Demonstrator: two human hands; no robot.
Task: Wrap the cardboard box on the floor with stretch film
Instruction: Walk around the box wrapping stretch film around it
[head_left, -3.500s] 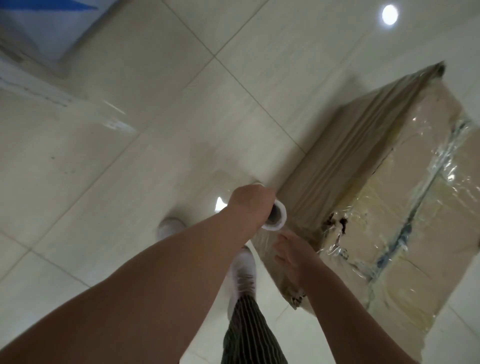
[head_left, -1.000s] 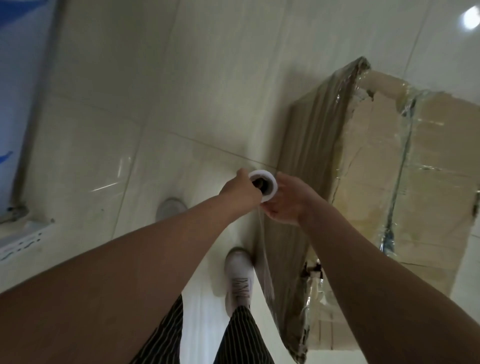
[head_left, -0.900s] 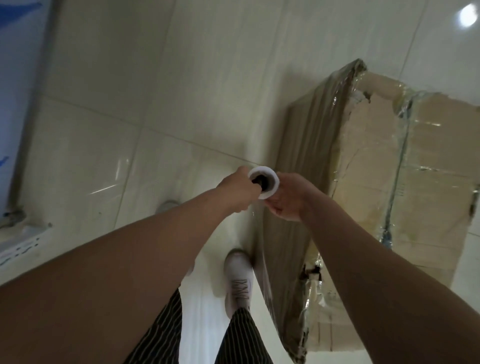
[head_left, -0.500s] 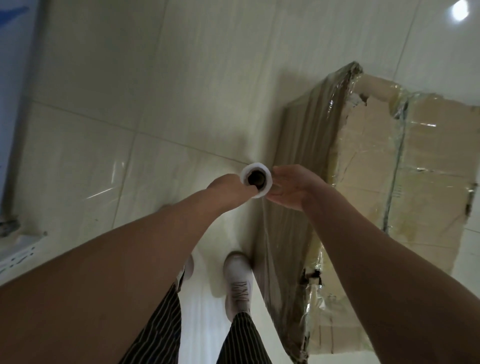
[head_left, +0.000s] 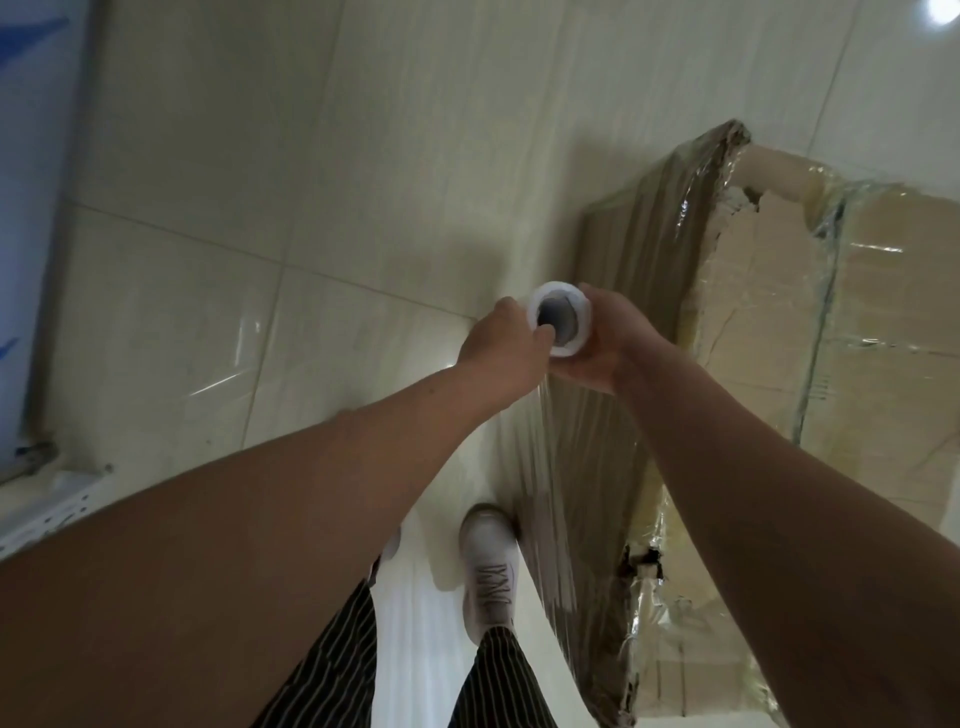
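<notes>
A large cardboard box (head_left: 852, 332) stands on the tiled floor at the right, its torn top and left side covered in shiny stretch film. I look down the core of a white film roll (head_left: 558, 319) held upright beside the box's left face. My left hand (head_left: 501, 353) grips the roll from the left, one finger hooked over the core's rim. My right hand (head_left: 605, 343) grips it from the right. A clear sheet of film (head_left: 550, 509) stretches from the roll down along the box's near left corner.
My white shoe (head_left: 488, 566) stands on the floor right beside the box's left face, with striped trouser legs (head_left: 498, 680) below it. A blue panel (head_left: 31, 218) and a white rail (head_left: 52, 509) run along the left edge. Pale floor tiles (head_left: 322, 171) spread ahead.
Since 3.5 s ago my right hand has come up from the box corner onto the roll. Over the last second both hands carried the roll forward along the box's left face.
</notes>
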